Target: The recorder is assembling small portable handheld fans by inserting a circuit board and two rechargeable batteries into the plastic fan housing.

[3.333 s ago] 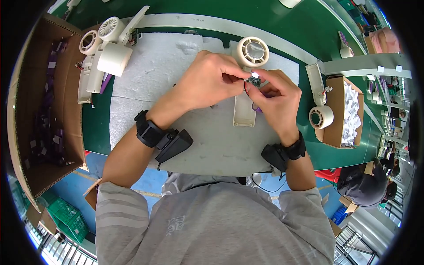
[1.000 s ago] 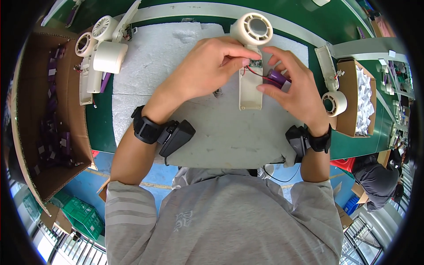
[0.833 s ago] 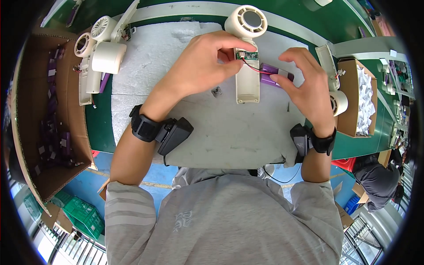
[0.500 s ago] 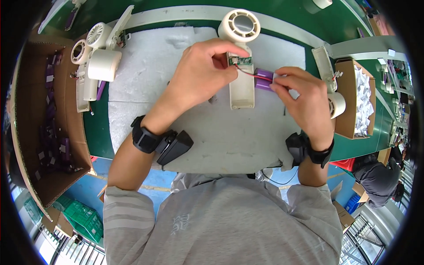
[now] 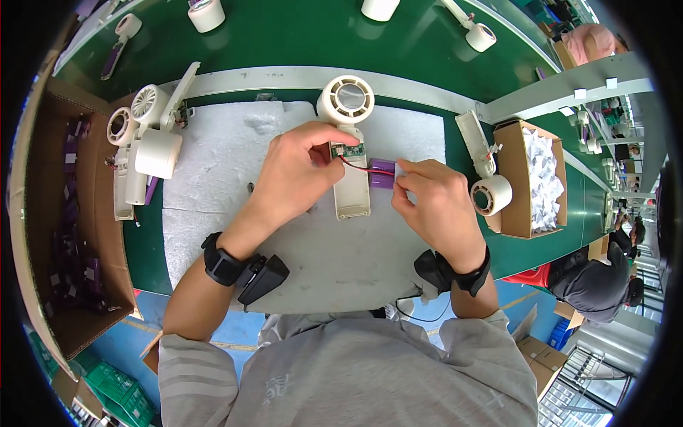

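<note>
Above foam [image 5: 220, 153], right hand [image 5: 442, 203], earlier spread, pinches purple battery [image 5: 381, 180]; left hand [image 5: 293, 169] clasps casing [image 5: 353, 200].

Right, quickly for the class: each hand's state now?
Left hand: closed, holding the cream plastic handle at its green circuit board.
Right hand: closed, pinching the white-labelled end of the purple battery.

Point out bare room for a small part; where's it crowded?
Free: the pad between fan handle and black wrist devices; also its upper-left part, left of the left hand. Crowded: around the handle, with both hands, circuit board and purple battery; left bench edge, white fan parts beside the carton.
</note>
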`<state>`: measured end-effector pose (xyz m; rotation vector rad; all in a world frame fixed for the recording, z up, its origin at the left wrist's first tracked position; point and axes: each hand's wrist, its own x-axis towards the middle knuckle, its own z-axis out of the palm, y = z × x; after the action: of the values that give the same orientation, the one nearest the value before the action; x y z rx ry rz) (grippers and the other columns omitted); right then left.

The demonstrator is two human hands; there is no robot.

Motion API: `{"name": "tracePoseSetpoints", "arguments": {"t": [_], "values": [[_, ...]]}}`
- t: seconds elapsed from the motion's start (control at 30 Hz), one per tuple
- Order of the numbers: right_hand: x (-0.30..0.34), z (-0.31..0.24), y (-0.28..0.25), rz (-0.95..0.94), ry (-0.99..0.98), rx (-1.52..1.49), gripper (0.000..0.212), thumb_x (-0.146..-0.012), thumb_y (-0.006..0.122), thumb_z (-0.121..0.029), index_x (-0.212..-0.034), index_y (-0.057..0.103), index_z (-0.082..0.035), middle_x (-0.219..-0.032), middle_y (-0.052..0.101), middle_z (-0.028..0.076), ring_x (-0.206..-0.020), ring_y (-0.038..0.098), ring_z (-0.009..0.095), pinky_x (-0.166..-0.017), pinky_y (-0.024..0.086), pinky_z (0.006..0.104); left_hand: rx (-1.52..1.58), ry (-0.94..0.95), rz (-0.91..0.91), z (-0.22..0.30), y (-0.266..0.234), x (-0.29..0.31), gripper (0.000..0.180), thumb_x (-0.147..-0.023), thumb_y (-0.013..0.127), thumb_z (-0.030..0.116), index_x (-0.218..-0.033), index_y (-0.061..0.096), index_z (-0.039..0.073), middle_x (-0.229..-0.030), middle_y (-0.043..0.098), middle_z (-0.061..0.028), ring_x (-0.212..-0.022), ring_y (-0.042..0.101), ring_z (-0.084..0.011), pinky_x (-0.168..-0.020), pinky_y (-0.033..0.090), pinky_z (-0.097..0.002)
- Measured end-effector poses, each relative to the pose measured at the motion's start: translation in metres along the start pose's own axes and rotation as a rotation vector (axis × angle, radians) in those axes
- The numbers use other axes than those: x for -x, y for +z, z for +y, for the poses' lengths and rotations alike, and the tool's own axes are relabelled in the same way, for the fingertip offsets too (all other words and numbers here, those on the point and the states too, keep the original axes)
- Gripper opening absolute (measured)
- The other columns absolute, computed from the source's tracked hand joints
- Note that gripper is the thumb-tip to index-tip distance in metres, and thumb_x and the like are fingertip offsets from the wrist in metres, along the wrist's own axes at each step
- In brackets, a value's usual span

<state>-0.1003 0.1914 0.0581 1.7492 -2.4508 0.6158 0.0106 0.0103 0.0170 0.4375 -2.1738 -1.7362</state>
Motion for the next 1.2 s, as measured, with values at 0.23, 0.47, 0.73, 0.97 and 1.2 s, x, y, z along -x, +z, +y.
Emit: {"name": "tracePoseSetpoints", "arguments": {"t": [0.23,0.47,0.73,0.97,1.2], "values": [[0.000,0.008,0.001,-0.015,0.063,-0.048,0.006,-0.068,0.070,0.001,-0.072,0.067,0.004,-0.094,0.072,0.015,-0.073,0.068,0.030,-0.069,0.056,0.0344,-0.002,0.027,-0.005,-0.004,-0.001,-0.002,0.028,-0.075,0.062,-0.002,-0.100,0.071,0.005,-0.091,0.069,-0.0066,-0.069,0.062,-0.0141,-0.068,0.052,-0.0276],[0.000,0.009,-0.005,-0.029,0.058,-0.108,0.008,-0.069,0.071,0.000,-0.075,0.067,0.004,-0.094,0.072,0.016,-0.073,0.069,0.031,-0.070,0.056,0.0350,-0.042,-0.018,-0.065,0.002,-0.006,-0.002,0.031,-0.075,0.060,-0.005,-0.103,0.070,0.004,-0.093,0.068,-0.0054,-0.076,0.062,-0.0112,-0.071,0.052,-0.0254],[-0.004,-0.005,-0.005,-0.108,0.028,0.049,0.006,-0.073,0.070,-0.001,-0.075,0.068,0.004,-0.094,0.071,0.017,-0.075,0.068,0.033,-0.070,0.056,0.0365,-0.087,0.046,-0.057,0.001,-0.007,-0.001,0.033,-0.074,0.061,-0.003,-0.104,0.070,0.006,-0.091,0.067,-0.0084,-0.072,0.063,-0.0149,-0.071,0.053,-0.0279],[-0.005,0.002,-0.005,-0.095,0.103,-0.007,0.006,-0.073,0.070,-0.001,-0.077,0.068,0.004,-0.096,0.071,0.018,-0.077,0.068,0.033,-0.072,0.055,0.0363,-0.095,0.078,-0.046,-0.002,-0.005,-0.003,0.032,-0.074,0.062,-0.003,-0.103,0.070,0.006,-0.090,0.067,-0.0084,-0.072,0.063,-0.0158,-0.070,0.052,-0.0285],[-0.002,0.004,-0.009,-0.129,0.051,-0.044,0.010,-0.073,0.072,-0.002,-0.082,0.071,0.003,-0.098,0.071,0.017,-0.078,0.069,0.032,-0.071,0.056,0.0363,-0.092,0.077,-0.052,-0.004,-0.006,-0.002,0.032,-0.073,0.062,-0.003,-0.103,0.070,0.006,-0.089,0.067,-0.0085,-0.071,0.063,-0.0158,-0.069,0.052,-0.0286]]}}
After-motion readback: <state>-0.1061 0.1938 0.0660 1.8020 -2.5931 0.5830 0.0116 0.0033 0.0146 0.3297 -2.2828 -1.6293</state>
